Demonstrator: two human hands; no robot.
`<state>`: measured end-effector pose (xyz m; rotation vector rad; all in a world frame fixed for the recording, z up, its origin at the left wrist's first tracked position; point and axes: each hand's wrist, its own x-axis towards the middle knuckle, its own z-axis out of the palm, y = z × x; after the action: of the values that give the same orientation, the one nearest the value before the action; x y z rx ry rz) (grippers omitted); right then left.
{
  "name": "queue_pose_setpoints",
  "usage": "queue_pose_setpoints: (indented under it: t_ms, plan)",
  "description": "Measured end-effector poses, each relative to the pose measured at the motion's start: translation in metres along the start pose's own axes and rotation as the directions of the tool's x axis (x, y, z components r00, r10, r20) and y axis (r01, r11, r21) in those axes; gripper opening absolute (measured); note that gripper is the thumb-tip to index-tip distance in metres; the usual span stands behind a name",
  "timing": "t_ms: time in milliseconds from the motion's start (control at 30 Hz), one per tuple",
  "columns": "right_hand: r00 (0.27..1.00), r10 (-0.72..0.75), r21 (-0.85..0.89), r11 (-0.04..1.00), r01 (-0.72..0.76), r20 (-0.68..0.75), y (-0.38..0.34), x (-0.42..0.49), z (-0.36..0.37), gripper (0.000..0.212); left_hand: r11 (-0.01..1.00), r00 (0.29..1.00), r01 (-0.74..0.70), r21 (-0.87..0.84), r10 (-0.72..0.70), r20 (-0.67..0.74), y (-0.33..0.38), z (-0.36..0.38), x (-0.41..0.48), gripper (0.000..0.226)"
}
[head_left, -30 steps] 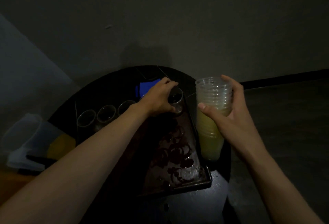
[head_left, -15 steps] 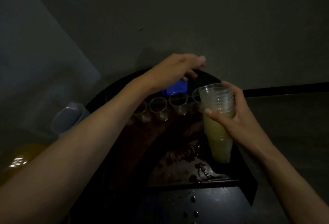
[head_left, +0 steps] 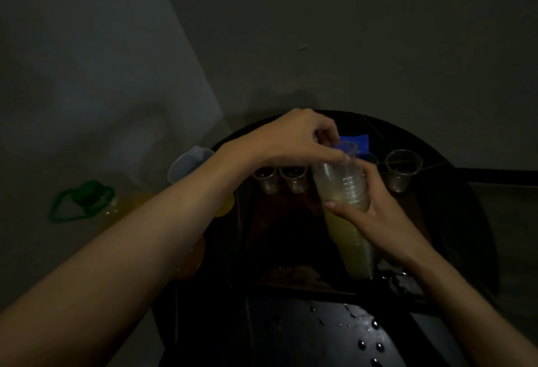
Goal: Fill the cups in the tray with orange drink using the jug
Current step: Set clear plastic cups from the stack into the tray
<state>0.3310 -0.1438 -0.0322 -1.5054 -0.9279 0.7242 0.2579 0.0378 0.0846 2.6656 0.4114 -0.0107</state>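
Three clear, tapered plastic cups stand in a row at the far edge of the dark rectangular tray, which lies on a round black table beaded with droplets. The right hand grips a tilted stack of ribbed clear cups, yellowish in its lower part, over the tray's right side. The left hand pinches the rim of the top cup. The translucent jug, holding orange drink, stands left of the tray, near a green-capped bottle.

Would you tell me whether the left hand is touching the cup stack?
Touching: the head view shows the left hand pinching the top rim of the stack.
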Motion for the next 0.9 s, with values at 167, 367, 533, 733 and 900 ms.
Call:
queue_pose_setpoints:
  t_ms: [167,367,533,733,900]
  plan:
    - [0.999,0.013,-0.023,1.0,-0.012,0.036,0.004,-0.003,0.013,0.074,0.996,0.984,0.045,-0.078,-0.057,-0.167,-0.032,-0.025,-0.027,0.035]
    - [0.999,0.041,0.001,0.999,-0.041,-0.016,0.006,-0.001,-0.003,0.075,0.991,0.95,0.13,0.02,-0.119,-0.289,-0.066,-0.027,-0.056,0.047]
    - [0.998,0.034,-0.013,0.999,-0.035,-0.058,0.003,-0.001,-0.007,0.074,0.962,0.953,0.219,0.166,-0.174,-0.247,-0.085,-0.001,-0.068,0.063]
    - [0.998,0.046,0.047,0.998,-0.044,-0.05,0.005,-0.004,-0.001,0.07,0.933,0.942,0.288,0.216,-0.235,-0.238,-0.108,0.037,-0.07,0.063]
    - [0.997,0.056,0.049,0.997,-0.053,-0.045,0.008,-0.002,0.0,0.075,0.906,0.931,0.341,0.251,-0.287,-0.227,-0.124,0.062,-0.071,0.071]
